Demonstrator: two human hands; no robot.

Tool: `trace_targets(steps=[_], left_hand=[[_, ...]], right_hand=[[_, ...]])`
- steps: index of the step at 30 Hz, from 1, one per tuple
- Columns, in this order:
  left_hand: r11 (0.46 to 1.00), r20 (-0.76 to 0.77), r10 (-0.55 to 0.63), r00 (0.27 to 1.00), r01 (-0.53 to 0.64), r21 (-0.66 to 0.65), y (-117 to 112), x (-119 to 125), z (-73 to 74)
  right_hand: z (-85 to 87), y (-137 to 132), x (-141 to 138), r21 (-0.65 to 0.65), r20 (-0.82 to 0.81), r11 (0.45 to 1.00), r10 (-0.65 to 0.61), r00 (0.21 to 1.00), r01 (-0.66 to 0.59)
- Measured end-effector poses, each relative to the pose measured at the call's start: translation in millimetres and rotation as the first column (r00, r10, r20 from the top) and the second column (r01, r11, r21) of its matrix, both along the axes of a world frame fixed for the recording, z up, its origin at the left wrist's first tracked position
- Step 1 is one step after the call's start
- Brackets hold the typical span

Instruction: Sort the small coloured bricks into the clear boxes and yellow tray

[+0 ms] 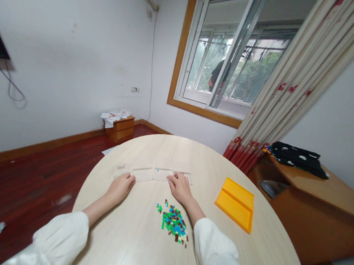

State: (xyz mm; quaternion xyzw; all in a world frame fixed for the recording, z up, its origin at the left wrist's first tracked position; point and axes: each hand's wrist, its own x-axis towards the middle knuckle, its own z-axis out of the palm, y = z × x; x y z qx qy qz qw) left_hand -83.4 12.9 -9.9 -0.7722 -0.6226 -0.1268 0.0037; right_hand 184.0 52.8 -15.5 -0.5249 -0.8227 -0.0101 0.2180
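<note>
in the head view, a round pale table (121, 241) fills the lower middle, and both hands reach over it from white sleeves. a row of clear, shallow trays (143, 174) lies across the table in front of the hands, their walls faint against the pale top. the left hand (122, 186) is at the near edge of the row, toward its left end, fingers bent and drawn fairly close together with the tips at a tray's corner; whether they grip it or only rest there, i cannot tell. the right hand (179, 186) is over the right part of the row, fingers curled and thumb close to them; i cannot tell whether anything is pinched between them. a tiny blue piece (157, 170) lies in the tray just left of the right hand. nearer the wearer, between the forearms, is a loose pile of small bricks (175, 223) in green, blue, brown, yellow and cream, with a few strays around its edges. to the right, well apart from the pile, a yellow tray (235, 209) with two compartments lies at a slant. beyond the table are a small drawer cabinet (124, 129) topped with papers, a window and a long patterned curtain (277, 89).
</note>
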Motion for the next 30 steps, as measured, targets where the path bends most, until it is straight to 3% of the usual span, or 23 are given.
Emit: trace_targets(steps=[11, 14, 17, 19, 21, 24, 27, 30], left_hand=[[0.996, -0.013, 0.088, 0.996, -0.088, -0.016, -6.3, -3.9, 6.0], [0.997, -0.008, 0.072, 0.997, -0.072, -0.015, -7.3, -4.8, 6.5], [0.998, -0.019, 0.069, 0.997, -0.069, 0.006, -9.8, -8.0, 8.2], [0.997, -0.019, 0.07, 0.997, -0.069, 0.043, -12.1, -11.0, 9.5], [0.995, -0.013, 0.07, 0.997, -0.068, 0.077, -14.6, -14.1, 10.1], [0.993, -0.018, 0.068, 0.998, -0.066, 0.095, -17.2, -17.1, 9.5], [0.994, -0.032, 0.056, 0.998, -0.052, 0.095, -17.7, -17.5, 7.7], [0.994, -0.038, 0.047, 0.998, -0.043, 0.097, -16.8, -16.4, 5.1]], right_hand=[[4.4, 12.1, -13.6, 0.006, 0.02, 0.999, 0.053, 0.998, -0.053], [7.2, 4.7, -3.5, 0.051, 0.013, 0.997, 0.052, 0.999, -0.052], [10.5, -12.8, 25.7, 0.105, 0.038, 0.994, 0.006, 0.999, -0.01], [11.2, -30.7, 55.8, 0.127, 0.083, 0.989, -0.092, 0.992, 0.081], [9.4, -52.2, 88.7, 0.14, 0.14, 0.957, -0.272, 0.952, 0.253], [1.5, -83.8, 127.4, 0.134, 0.232, 0.793, -0.608, 0.759, 0.594], [-7.7, -101.1, 140.3, 0.054, 0.309, 0.725, -0.666, 0.679, 0.687], [-10.6, -96.0, 133.5, -0.003, 0.303, 0.73, -0.651, 0.696, 0.683]])
